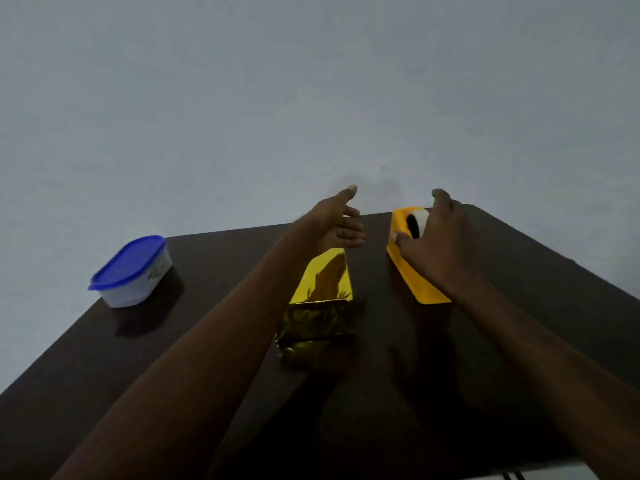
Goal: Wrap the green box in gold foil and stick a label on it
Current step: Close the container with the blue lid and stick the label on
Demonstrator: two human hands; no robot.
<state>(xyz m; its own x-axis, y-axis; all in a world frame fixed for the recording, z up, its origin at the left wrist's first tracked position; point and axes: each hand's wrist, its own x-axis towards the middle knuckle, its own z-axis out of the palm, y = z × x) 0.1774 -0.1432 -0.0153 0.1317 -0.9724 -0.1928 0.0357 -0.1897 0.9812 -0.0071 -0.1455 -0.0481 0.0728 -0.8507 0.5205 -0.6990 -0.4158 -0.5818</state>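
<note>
The shiny gold-foil-wrapped rectangular box (323, 289) is standing near the middle of the dark brown desk (519, 289), its top mirror-smooth, its near face crinkled, with no green showing. The left hand (337, 223) is hovering at its 12 o'clock, loosely open, holding nothing. The right hand (436, 237) is resting on the yellow plastic tape dispenser (412, 271) at 2 o'clock; its grip is unclear. A blue-lidded translucent tub (133, 271) is sitting at 9 o'clock.

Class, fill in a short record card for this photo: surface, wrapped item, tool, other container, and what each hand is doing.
surface: dark table
wrapped item: gold foil box, at table centre
tool: yellow tape dispenser, right of the box
other container: tub with blue lid, far left
left hand: above the box's far end, thumb up, holding nothing visible
right hand: resting on the dispenser, fingers at the tape roll
</note>
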